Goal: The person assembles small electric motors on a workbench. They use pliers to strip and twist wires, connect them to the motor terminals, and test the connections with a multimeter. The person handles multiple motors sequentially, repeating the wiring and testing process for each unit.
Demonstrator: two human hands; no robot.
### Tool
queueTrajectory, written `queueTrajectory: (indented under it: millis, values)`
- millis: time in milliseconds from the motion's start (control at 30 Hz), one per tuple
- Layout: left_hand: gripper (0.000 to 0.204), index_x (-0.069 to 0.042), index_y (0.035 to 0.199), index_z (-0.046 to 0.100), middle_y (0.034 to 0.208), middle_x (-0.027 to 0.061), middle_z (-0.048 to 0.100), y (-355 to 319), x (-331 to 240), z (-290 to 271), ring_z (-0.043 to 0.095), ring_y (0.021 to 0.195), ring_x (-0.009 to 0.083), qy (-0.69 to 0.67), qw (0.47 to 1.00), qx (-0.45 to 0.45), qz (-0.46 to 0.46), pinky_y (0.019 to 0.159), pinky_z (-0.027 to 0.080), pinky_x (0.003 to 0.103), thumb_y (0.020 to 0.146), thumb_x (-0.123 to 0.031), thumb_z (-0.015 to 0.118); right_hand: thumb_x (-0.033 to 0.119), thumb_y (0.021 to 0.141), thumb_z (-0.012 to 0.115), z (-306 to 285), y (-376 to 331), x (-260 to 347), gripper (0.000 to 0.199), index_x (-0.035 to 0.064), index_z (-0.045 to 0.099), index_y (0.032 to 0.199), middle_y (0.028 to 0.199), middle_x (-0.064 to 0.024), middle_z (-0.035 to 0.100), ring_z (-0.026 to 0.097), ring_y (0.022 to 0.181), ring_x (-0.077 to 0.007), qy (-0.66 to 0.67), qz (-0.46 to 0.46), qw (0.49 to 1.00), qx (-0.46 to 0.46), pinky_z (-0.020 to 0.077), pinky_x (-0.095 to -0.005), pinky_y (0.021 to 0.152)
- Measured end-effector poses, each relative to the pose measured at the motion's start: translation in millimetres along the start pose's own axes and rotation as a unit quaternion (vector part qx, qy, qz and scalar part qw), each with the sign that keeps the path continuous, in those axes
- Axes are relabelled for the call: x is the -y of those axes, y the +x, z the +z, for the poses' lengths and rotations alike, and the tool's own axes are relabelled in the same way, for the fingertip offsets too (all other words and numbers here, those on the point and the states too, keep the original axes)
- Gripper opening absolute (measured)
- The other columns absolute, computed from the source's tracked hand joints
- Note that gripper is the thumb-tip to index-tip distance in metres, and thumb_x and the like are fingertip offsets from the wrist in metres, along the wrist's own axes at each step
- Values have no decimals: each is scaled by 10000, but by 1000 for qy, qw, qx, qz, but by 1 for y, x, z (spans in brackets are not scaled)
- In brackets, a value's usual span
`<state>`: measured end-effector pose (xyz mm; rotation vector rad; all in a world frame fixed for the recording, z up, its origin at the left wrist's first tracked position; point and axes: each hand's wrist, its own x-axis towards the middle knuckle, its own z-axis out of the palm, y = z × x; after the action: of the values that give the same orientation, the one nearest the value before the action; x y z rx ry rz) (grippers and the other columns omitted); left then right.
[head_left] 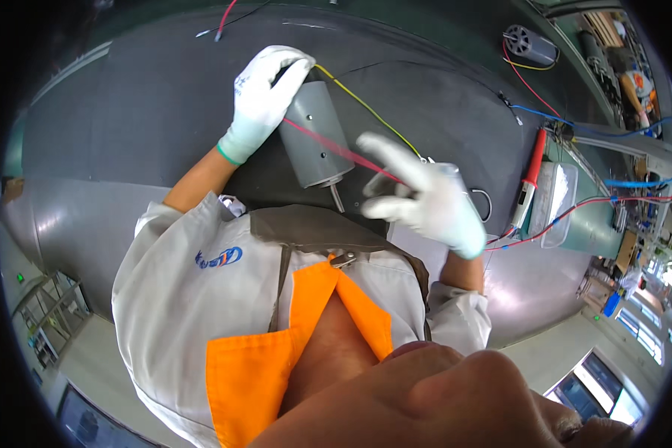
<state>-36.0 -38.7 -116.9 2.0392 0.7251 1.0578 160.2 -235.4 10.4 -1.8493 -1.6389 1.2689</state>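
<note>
A grey cylindrical motor lies tilted on the dark table in front of me, its thin metal shaft pointing toward my body. My left hand, in a white glove, is closed around the motor's far end. From that end a yellow-green wire runs out to the right. A red wire, smeared by motion, stretches from the motor's side to between the fingers of my right hand. That gloved hand is blurred, with its fingers apart; whether they touch the wire cannot be made out.
Right of my right hand lies a red-and-white handled tool with a cable, beside a clear plastic tray. Another motor sits at the far right. Blue cables cross the table's right side. Another red wire lies at the far edge.
</note>
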Motion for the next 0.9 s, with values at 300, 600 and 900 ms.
queueTrajectory:
  millis: [300,600,900]
  values:
    - [236,-2,1183,686,1214,158,675,-16,8,-11,630,1170,313,71,990,-83,94,1040,481,386,968,-79,629,141,821,720,25,161,-63,672,103,504,1457,1016,-133,730,692,989,-317,-409,-241,846,-241,485,-445,970]
    - [926,45,1372,558,899,110,706,-38,-50,-105,689,705,168,-315,743,272,-523,598,562,293,982,-778,392,197,862,660,-17,78,57,92,140,711,915,706,-109,643,663,696,-300,-289,-370,879,-82,531,-411,658]
    - [716,-81,879,602,621,-59,400,38,-48,-69,388,477,61,11,770,418,-483,386,229,244,973,-772,438,243,836,648,185,129,84,265,52,763,979,931,-235,728,720,886,-401,-123,-382,910,108,568,-478,771]
